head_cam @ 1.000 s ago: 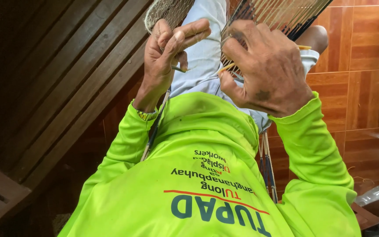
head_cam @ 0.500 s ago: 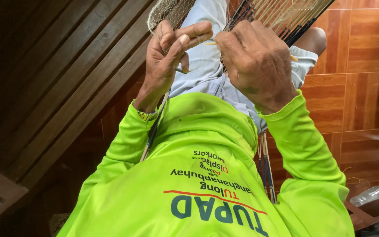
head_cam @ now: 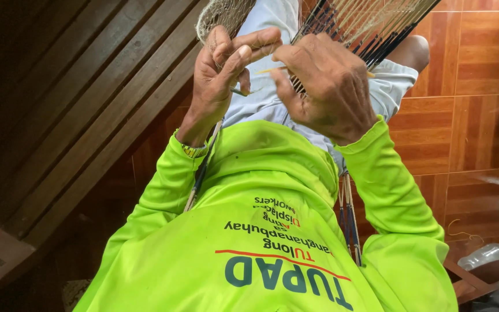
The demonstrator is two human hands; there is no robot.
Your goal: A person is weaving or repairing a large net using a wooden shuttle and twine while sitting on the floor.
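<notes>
The left hand (head_cam: 223, 81) sits at about eleven o'clock of the view's centre, its thumb and forefinger pressed together on the near end of a thin yellowish sliver (head_cam: 272, 70), a short needle-like strip that runs across to the other hand. The remaining fingers of that hand curl loosely inward. The right hand (head_cam: 324, 86) lies just beside it at about one o'clock, back of the hand toward the camera, fingers bent down and closed into the work; it covers the far part of the sliver, whose tip shows again past the knuckles at its three o'clock, so how exactly the fingertips grip cannot be told. The two hands almost touch at the thumbs.

Straight above the right hand, at twelve to one o'clock, a fan of pale and dark strands (head_cam: 371, 26) spreads toward the top edge, and the right fingers rest against its lower end. At twelve o'clock of the left hand hangs a bunch of fine mesh netting (head_cam: 220, 14). Both wrists come out of bright lime-green long sleeves (head_cam: 388, 190); a metal wristband (head_cam: 194, 150) shows at the left cuff. Pale grey-blue shorts (head_cam: 267, 104) lie under the hands. A clear plastic bottle (head_cam: 486, 254) lies at four o'clock on the reddish wood-look tiled floor (head_cam: 480, 133), and dark wooden slats (head_cam: 70, 98) slant across the nine o'clock side
</notes>
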